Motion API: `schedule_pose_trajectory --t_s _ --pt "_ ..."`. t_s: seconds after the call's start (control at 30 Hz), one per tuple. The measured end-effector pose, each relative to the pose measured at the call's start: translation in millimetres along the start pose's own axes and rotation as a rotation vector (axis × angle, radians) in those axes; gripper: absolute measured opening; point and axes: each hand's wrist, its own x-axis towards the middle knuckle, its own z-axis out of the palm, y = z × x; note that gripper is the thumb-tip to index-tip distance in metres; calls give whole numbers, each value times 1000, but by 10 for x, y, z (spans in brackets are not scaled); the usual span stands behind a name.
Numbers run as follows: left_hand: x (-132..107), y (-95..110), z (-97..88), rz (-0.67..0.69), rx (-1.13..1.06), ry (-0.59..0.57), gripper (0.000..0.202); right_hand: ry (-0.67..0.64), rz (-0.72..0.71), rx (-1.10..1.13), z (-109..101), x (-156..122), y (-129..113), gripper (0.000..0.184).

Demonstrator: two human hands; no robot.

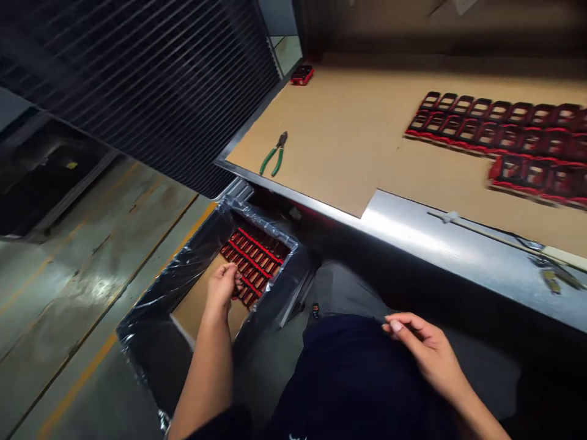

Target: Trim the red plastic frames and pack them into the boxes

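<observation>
My left hand reaches down into a plastic-lined box, its fingers pinched together at the near left end of rows of red-and-black plastic parts. A dark bit shows at the fingertips, but whether it is a held part I cannot make out. Bare cardboard lies beside these rows, under my left wrist. Over my lap, my right hand has thumb and forefinger tips together, the other fingers curled, with nothing visible between them. It is below the metal front edge of the workbench.
Green-handled cutting pliers lie on the cardboard-covered bench. Rows of similar red-and-black parts stand at the right; one separate part sits at the far left corner. A thin rod and metal tools lie near the bench edge.
</observation>
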Motion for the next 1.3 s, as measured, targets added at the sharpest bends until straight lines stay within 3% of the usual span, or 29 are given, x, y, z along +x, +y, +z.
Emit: schedule_pose_trajectory --t_s 0.1,0.17,0.2,0.27,0.3,0.4,0.5,0.57,0.67,0.83,1.0,1.23,1.3 --pt "-580 264 728 100 -337 -289 17 -29 -206 -116 186 -11 -90 34" --pt "-1089 372 1218 139 -481 -520 19 68 -314 -133 247 18 -149 45" --pt "-1346 388 1405 155 -529 -619 20 162 -325 -110 233 40 -174 42" --pt "-1767 346 1624 219 -592 -797 19 349 -281 7 112 78 -214 26" --pt "-1903 301 1668 330 -605 -885 19 405 -249 85 19 85 -229 22" --pt "-2008 177 1677 713 -466 -1055 24 400 -179 304 -255 55 -251 24" --pt "-1911 172 1662 1063 -218 -1012 32 320 -98 488 -359 11 -240 25" --pt "-1863 207 1656 1199 -146 -961 33 279 -60 577 -328 -5 -222 25" --pt "-1833 248 1641 1213 -140 -962 38 261 -44 631 -229 -27 -194 25" --pt "-1792 284 1601 1157 -124 -1029 66 312 -111 562 -129 -68 -176 23" --pt "-1722 328 1579 1256 -118 -1067 70 344 -182 456 -91 -112 -168 22" --pt "-1591 342 1547 1368 -134 -1131 82 402 -159 286 -270 -275 -226 22" --pt "-1573 329 1542 1359 -113 -1140 82 323 -131 298 -321 -334 -256 22"
